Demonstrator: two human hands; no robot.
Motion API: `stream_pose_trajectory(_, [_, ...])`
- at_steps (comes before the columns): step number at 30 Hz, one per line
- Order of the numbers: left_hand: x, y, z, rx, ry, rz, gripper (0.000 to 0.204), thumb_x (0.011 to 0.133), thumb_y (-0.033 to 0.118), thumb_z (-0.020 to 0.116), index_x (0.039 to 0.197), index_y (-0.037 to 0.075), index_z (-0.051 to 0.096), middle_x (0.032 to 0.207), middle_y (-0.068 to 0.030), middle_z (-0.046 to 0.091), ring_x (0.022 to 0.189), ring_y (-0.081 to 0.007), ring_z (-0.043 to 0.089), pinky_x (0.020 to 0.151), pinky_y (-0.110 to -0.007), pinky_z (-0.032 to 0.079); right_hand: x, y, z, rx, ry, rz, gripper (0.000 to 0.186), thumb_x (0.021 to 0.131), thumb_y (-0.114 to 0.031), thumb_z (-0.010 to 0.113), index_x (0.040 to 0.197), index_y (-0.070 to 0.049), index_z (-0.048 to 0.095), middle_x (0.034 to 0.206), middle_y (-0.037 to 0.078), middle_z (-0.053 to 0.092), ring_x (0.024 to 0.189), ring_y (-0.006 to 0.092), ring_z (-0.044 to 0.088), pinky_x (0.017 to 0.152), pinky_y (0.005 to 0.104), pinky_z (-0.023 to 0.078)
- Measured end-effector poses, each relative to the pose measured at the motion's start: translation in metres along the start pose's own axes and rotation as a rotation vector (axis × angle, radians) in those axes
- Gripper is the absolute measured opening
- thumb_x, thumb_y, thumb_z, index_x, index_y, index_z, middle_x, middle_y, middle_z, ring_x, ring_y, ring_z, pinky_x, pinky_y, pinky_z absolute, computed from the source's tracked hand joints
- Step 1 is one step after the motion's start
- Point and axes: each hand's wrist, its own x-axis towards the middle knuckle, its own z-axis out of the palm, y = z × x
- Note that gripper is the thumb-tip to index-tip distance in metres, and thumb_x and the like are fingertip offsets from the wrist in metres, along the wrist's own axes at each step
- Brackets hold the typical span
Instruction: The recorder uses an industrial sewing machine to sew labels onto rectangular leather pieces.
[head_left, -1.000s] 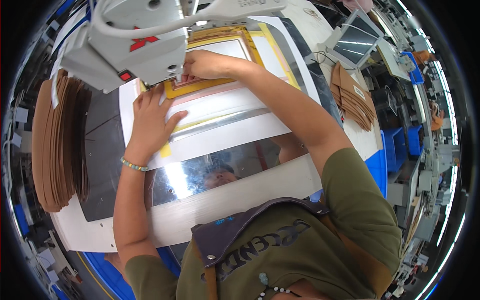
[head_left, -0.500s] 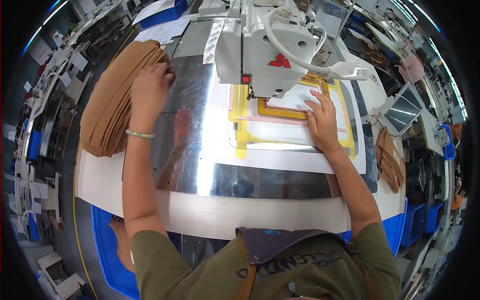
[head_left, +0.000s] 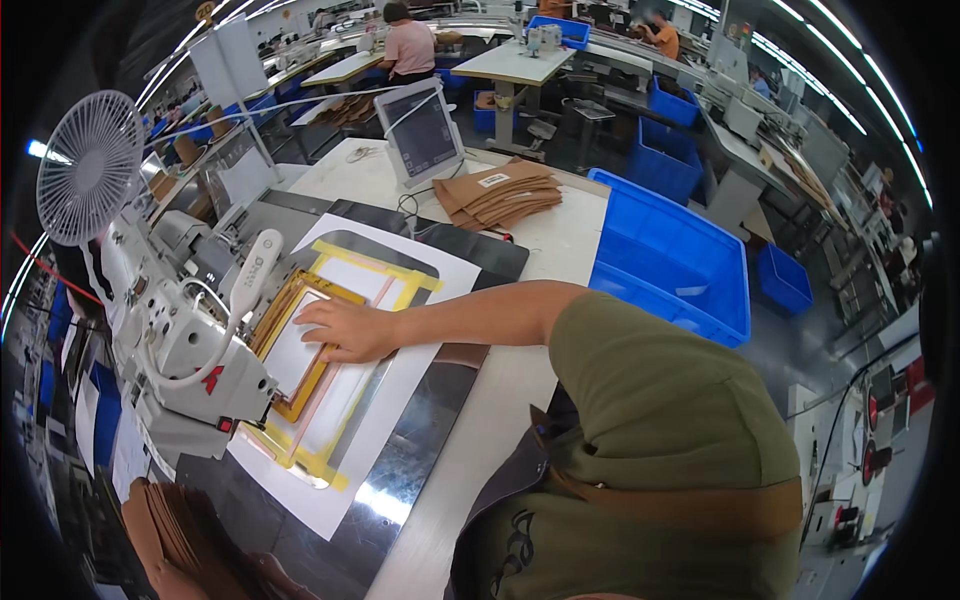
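Note:
My right hand point(head_left: 350, 330) lies on a yellow-brown rectangular frame point(head_left: 318, 388), its fingers stretched over the white inner panel point(head_left: 288, 358). The frame sits on a white sheet point(head_left: 425, 318) marked with yellow tape, beside the head of a white sewing machine point(head_left: 190, 360). At the lower left edge is a stack of brown fabric or leather pieces point(head_left: 150, 520), partly cut off and dark. What seems a sliver of my left hand point(head_left: 178, 584) shows against this stack; its fingers are not visible.
Another pile of brown pieces point(head_left: 495, 193) lies near a tilted screen point(head_left: 420, 130) on the table. A blue bin point(head_left: 670, 270) stands past the table edge. A white fan point(head_left: 90, 168) rises behind the machine. Other people work farther off.
The view has swung to the right, so the large brown stack and my left arm have mostly left the picture. My right hand now lies flatter, farther over the frame.

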Motion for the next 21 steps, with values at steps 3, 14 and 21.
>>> stream_pose_trajectory(3, [0.002,0.016,-0.021,-0.096,0.037,-0.013,0.056,0.113,0.034,0.043,0.099,-0.006,0.081,0.094,-0.0276,0.079,0.087,-0.0463,0.077,0.078,-0.054,0.062,-0.002,0.000,-0.008,0.004,-0.006,0.017,0.046,0.099,-0.031,0.071,0.133,-0.002,0.067,0.157,0.023,0.051,0.151,0.0395,0.042,0.124,0.0525,0.035])
stream_pose_trajectory(14, [-0.044,0.101,-0.035,-0.798,0.131,-0.036,0.026,0.106,0.017,0.065,0.110,-0.001,0.083,0.102,-0.0202,0.081,0.095,-0.0358,0.079,0.082,-0.044,0.061,0.008,0.009,0.004,0.209,0.131,-0.054,0.041,0.096,-0.028,0.072,0.124,0.003,0.072,0.141,0.027,0.063,0.136,0.0436,0.055,0.116,0.0531,0.043])
stream_pose_trajectory(21, [-0.104,0.199,-0.006,-0.800,-0.116,0.011,0.039,0.108,0.014,0.060,0.144,0.003,0.068,0.156,-0.0169,0.061,0.147,-0.0355,0.056,0.124,-0.041,0.041,0.004,0.007,-0.009,0.404,0.116,-0.010,0.038,0.106,-0.028,0.064,0.131,0.000,0.070,0.148,0.020,0.060,0.144,0.0380,0.047,0.119,0.0502,0.038])
